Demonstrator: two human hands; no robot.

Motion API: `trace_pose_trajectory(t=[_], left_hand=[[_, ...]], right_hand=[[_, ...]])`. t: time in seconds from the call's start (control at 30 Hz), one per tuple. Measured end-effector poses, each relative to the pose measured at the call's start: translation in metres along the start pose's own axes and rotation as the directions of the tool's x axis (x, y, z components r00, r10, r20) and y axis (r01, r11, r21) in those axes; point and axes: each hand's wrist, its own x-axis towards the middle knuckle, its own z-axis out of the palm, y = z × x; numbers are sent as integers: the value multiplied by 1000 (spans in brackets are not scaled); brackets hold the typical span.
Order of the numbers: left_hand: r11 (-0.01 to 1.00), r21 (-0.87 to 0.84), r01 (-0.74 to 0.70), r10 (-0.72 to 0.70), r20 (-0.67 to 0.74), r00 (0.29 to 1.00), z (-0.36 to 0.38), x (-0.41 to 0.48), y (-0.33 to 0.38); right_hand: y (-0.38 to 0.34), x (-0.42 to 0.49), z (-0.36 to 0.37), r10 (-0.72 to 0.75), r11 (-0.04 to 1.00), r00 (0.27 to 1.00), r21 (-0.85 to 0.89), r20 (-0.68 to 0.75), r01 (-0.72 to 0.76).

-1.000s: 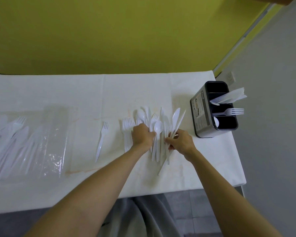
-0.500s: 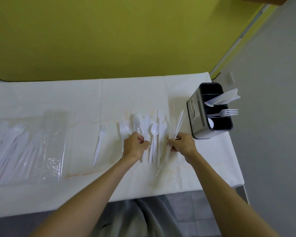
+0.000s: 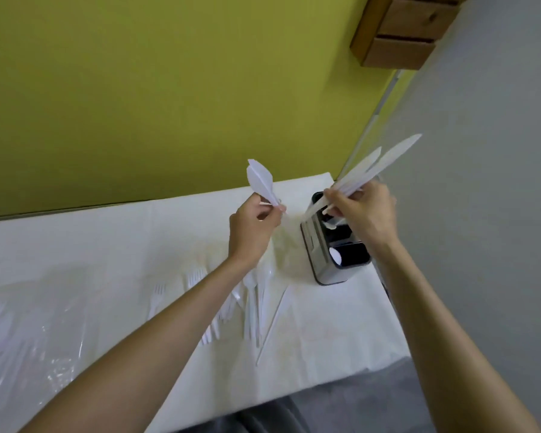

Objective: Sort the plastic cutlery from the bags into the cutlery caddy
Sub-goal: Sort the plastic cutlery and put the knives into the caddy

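My right hand [image 3: 364, 214] is raised over the black and silver cutlery caddy [image 3: 327, 260] and grips a bundle of white plastic knives [image 3: 378, 167], blades pointing up and to the right. My left hand [image 3: 253, 228] is lifted left of the caddy and pinches a few white knives [image 3: 260, 181] by their handles, blades fanned upward. A white spoon bowl [image 3: 335, 255] shows in the caddy's near compartment. Loose white forks and spoons [image 3: 250, 304] lie on the white table [image 3: 107, 239] under my left forearm.
A clear plastic bag [image 3: 22, 342] with more white cutlery lies at the table's left. A single fork [image 3: 155, 300] lies apart from the pile. A wooden shelf [image 3: 400, 29] hangs on the grey wall at top right. The table's right edge runs just past the caddy.
Both hands have lifted off the pile with knives in them. The right hand moved up and right to above the caddy; the left rose beside it. The camera tilted upward.
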Motion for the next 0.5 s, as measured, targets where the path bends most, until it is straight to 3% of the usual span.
trace_pose_trajectory(t=[0.07,0.13,0.33,0.5], left_hand=[[998,-65,26,-24,36,999,23,11,15],[998,-53,22,-17,90,996,47,20,22],[944,313,-105,21,263,965,87,32,15],[892,417,-176,17,358,934,91,36,9]], right_hand=[[9,19,-17,2,999,991,-44,-134,-8],[24,32,-22,35,996,989,-71,-144,-46],[55,47,-8,93,923,995,-378,25,-77],[59,50,-13,117,917,980,-396,160,-44]])
